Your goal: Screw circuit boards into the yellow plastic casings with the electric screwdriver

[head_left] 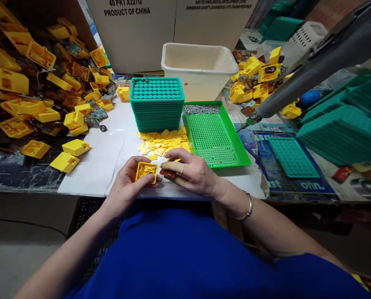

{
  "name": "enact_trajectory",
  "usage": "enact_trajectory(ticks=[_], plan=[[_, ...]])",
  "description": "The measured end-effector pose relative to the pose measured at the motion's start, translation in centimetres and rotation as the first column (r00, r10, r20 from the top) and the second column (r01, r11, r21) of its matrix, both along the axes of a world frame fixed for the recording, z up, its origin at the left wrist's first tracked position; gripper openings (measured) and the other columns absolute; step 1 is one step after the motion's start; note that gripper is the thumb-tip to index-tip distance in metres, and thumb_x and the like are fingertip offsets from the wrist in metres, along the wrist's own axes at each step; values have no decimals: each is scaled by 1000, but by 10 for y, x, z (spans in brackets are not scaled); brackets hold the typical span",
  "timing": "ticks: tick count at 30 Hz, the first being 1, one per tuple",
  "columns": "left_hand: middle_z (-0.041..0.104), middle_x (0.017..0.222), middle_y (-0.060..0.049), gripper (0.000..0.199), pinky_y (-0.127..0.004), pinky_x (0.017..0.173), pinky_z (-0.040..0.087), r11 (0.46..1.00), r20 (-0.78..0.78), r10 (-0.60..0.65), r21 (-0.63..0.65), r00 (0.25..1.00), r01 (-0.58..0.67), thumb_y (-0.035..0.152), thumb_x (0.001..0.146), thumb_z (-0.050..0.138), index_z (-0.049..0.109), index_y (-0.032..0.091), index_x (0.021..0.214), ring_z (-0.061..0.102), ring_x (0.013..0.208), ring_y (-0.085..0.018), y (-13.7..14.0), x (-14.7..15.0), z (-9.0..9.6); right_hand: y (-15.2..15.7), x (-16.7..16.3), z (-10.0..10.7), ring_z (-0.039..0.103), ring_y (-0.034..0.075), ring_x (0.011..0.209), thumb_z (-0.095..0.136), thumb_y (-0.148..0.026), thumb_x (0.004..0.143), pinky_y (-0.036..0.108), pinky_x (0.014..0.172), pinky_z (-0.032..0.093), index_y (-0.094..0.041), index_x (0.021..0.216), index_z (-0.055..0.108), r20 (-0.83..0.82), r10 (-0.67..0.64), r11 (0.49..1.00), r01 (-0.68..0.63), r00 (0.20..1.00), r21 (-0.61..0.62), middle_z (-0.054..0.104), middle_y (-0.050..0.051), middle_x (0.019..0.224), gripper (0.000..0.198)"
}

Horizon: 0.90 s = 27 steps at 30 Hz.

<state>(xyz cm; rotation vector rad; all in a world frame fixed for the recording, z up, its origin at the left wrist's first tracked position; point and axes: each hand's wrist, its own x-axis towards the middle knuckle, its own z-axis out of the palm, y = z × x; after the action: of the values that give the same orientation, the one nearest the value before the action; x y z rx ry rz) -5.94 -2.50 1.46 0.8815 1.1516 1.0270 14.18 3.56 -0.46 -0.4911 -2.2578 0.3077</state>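
Observation:
My left hand (129, 179) is closed around a small yellow plastic housing (146, 167), its open side facing up and its moulded inside showing. At the housing's right edge, my right hand (190, 172) pinches a small reddish-brown tool (167, 173) with a thin tip; the fingers hide much of it, so its exact kind is unclear. Tan covers wrap some fingertips of that hand. Just beyond both hands lies a heap of flat yellow plastic pieces (165, 142). A stack of teal trays (156, 114) stands behind the heap.
A green perforated tray (214, 133) holds small metal screws (202, 109) at its far end. Above its right side hangs a dark electric screwdriver (275, 97). Yellow housings with circuit boards (76, 118) pile up left. A whitish bin (199, 79) and cardboard box (135, 37) stand behind.

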Motion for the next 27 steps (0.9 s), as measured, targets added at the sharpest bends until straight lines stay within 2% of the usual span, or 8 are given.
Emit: enact_trajectory(ticks=[2,4,7,9,15,19,24,27], plan=[[68,97,-1,39,-27,72,58,1000,-11,13,19,1000,-12,30,76,78,53,20,104,70,76,-15,-1,1,1,-2,-2,1,61,18,88,60,-24,91,33,77,56,-14,96,67,-2,-37,999,37,999,27,65,11,96,13],[68,93,0,37,-25,72,57,998,-34,39,50,999,-37,30,76,78,55,20,104,67,75,-13,-1,3,0,-5,-3,4,60,17,83,61,-24,90,32,74,54,-14,93,67,-34,-24,999,23,999,-45,65,9,89,12],[67,91,0,33,-22,70,54,996,-45,59,69,997,-55,30,78,77,59,20,104,63,75,-11,-3,6,-1,-9,-6,4,62,14,84,61,-23,91,29,76,53,-16,99,65,-141,87,967,-118,986,-227,67,7,90,11],[66,91,1,30,-21,68,52,998,-21,41,57,999,-40,31,79,76,61,21,103,62,77,-11,-4,7,-3,-12,-7,2,64,14,86,59,-22,92,29,78,52,-17,103,63,-193,164,941,-212,967,-263,70,6,92,13],[68,95,-1,35,-24,70,50,997,143,-29,-68,989,40,29,78,75,63,25,111,63,81,-15,-5,4,0,-11,-10,-4,61,14,88,57,-21,92,30,77,49,-17,108,62,-117,189,979,-197,975,-56,72,8,100,16],[68,88,-1,38,-24,68,48,996,156,-34,-77,987,46,32,77,76,63,23,111,61,75,-14,-2,3,4,-11,-11,-1,58,17,89,54,-23,94,32,76,48,-17,109,61,-59,171,983,-166,984,77,71,8,103,18],[65,83,0,37,-23,63,45,995,106,-13,-94,994,23,29,78,74,60,22,113,58,69,-12,-2,8,2,-17,-13,0,56,14,76,50,-20,96,27,68,47,-18,102,62,-22,83,990,-80,996,114,64,4,84,14],[66,88,0,33,-23,65,45,998,74,5,-69,997,0,28,81,71,61,24,112,58,71,-12,-5,10,1,-21,-13,-2,59,13,75,52,-17,95,25,67,50,-16,105,58,-74,42,996,-36,996,81,65,4,82,12]])
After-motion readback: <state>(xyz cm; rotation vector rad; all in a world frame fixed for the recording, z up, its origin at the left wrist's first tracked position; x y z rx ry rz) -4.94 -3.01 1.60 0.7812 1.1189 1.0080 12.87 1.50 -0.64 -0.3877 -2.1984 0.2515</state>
